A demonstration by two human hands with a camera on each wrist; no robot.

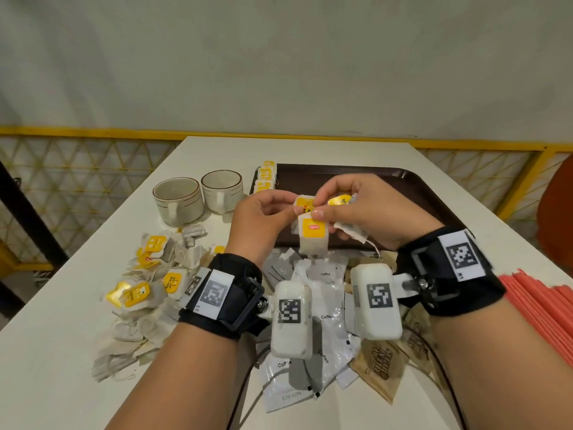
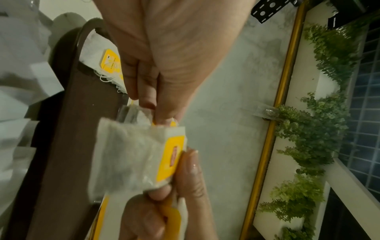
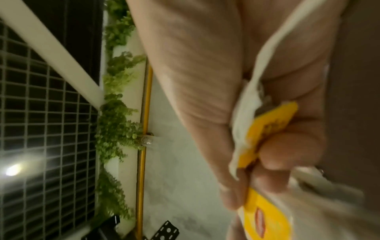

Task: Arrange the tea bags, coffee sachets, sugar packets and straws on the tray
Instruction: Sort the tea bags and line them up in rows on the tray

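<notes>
We hold a small bunch of tea bags [image 1: 313, 234] above the near rim of the tray [image 1: 403, 181], our left hand [image 1: 263, 218] and right hand [image 1: 369, 212] both pinching the top of the front bag between thumb and fingers. The strings look tangled, so we judge that pulling them apart could tear the paper. A loosened pinch could drop bags onto the coffee sachets [image 1: 325, 293] below.

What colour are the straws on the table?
Red-orange; the straws show best in the head view, at the right edge.
</notes>
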